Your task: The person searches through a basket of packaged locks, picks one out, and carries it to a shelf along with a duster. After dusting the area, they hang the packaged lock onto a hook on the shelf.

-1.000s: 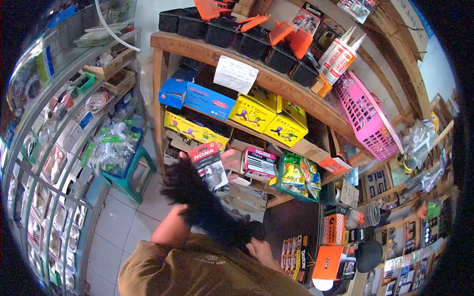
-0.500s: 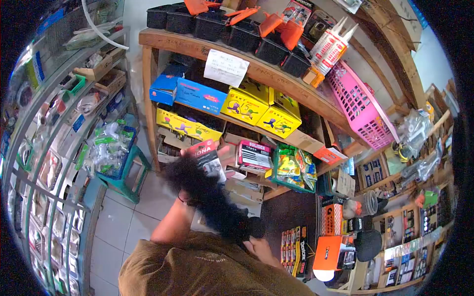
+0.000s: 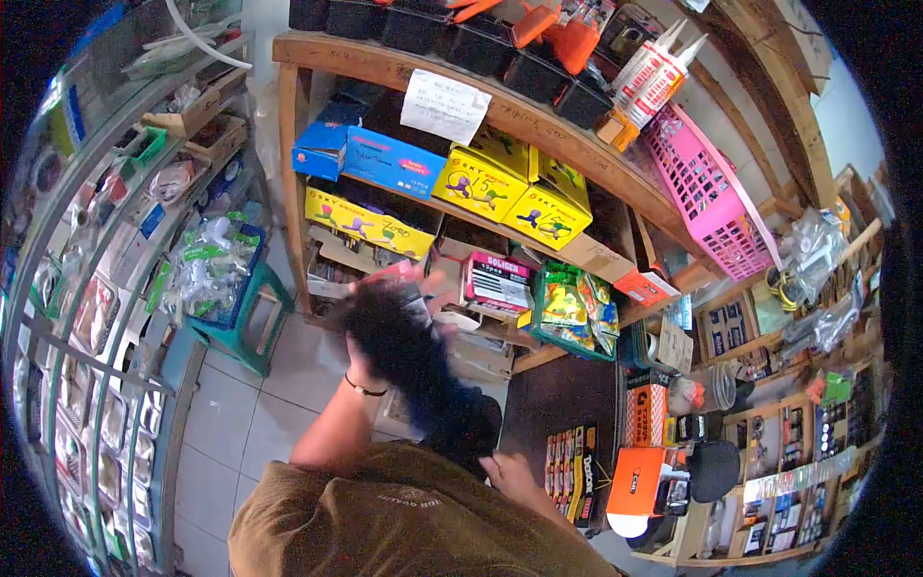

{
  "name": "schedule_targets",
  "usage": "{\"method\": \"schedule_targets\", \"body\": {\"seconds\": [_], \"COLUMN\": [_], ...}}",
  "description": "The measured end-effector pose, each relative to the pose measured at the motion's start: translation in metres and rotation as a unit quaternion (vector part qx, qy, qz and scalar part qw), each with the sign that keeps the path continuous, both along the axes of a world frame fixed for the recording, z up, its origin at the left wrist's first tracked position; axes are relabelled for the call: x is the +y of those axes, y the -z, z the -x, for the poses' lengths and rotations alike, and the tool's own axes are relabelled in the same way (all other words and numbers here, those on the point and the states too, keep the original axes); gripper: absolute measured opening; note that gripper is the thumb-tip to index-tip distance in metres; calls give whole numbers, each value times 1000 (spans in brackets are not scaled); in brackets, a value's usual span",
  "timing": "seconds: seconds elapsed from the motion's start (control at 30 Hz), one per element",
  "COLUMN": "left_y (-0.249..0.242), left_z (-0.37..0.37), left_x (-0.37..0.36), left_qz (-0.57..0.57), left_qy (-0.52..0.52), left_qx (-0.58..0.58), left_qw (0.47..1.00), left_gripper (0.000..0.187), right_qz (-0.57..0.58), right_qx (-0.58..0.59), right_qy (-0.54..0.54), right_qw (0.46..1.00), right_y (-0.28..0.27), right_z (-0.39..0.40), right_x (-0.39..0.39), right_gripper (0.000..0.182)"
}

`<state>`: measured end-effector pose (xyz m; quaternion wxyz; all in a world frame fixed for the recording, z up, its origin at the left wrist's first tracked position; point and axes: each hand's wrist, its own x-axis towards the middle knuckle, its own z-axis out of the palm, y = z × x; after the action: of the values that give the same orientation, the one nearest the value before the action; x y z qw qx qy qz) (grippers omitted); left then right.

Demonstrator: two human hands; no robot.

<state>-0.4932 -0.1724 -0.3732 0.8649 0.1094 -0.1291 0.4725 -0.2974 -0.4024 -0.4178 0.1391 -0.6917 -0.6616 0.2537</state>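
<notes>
A black fluffy duster [image 3: 409, 351], blurred by motion, stretches across the middle of the view. My right hand [image 3: 512, 476] is closed round its lower end, close to the brown shirt. Beyond the duster's upper part is my left hand [image 3: 437, 287], with a dark band on its wrist. It grips a red-topped package [image 3: 408, 275], mostly covered by the black fluff, which seems to brush against it. Just past this hand, the lower shelf bears a pink-and-black box [image 3: 497, 282] and a green basket [image 3: 574, 345] of colourful packets.
Blue box [image 3: 389, 176] and yellow boxes [image 3: 481, 183] line the wooden shelf [image 3: 385, 65]. A pink basket [image 3: 707, 216] stands at the right. A green stool [image 3: 245, 338] with bagged goods and a glass cabinet [image 3: 159, 380] are on the left. An orange box [image 3: 635, 481] lies lower right.
The duster has shifted over the package and now hides more of it. The left hand has come slightly down, and the shelf sits a little higher in view.
</notes>
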Motion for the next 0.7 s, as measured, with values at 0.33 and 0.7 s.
{"method": "schedule_targets", "body": {"seconds": [0.33, 0.7], "left_y": [-25, -17], "left_z": [26, 40], "left_x": [-17, -20], "left_qz": [-27, 76], "left_qy": [-65, -65], "left_qx": [20, -18], "left_qw": [997, 995], "left_gripper": [59, 60], "right_qz": [-52, -5], "right_qx": [138, 86], "right_qy": [40, 51], "right_qw": [988, 995], "right_y": [7, -1], "right_z": [18, 18], "right_x": [8, 13], "right_gripper": [41, 43]}}
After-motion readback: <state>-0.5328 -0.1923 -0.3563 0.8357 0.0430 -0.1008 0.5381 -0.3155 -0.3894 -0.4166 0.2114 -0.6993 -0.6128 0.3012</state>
